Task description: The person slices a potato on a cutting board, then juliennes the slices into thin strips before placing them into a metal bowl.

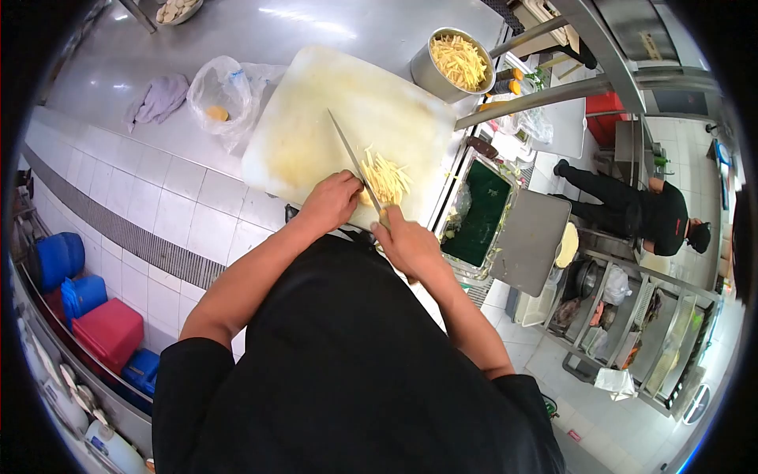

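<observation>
A long kitchen knife (347, 144) lies across a large white cutting board (292, 103), its tip pointing away from me. My right hand (408, 245) is closed around its handle. Beside the blade, my left hand (332, 202) has its fingers curled down on a pale yellow piece of potato (364, 198), mostly hidden by the fingers and knife. To the right of the blade is a loose pile of thin potato strips (387, 178). Past the board's far right corner, a metal pot (432, 77) is heaped with more cut strips.
A clear plastic bag (207, 88) with a yellowish piece inside and a grey cloth (160, 99) lie left of the board. On the right are a dark green tray (483, 209) and metal rails (553, 96). Another person (663, 213) in black stands farther right.
</observation>
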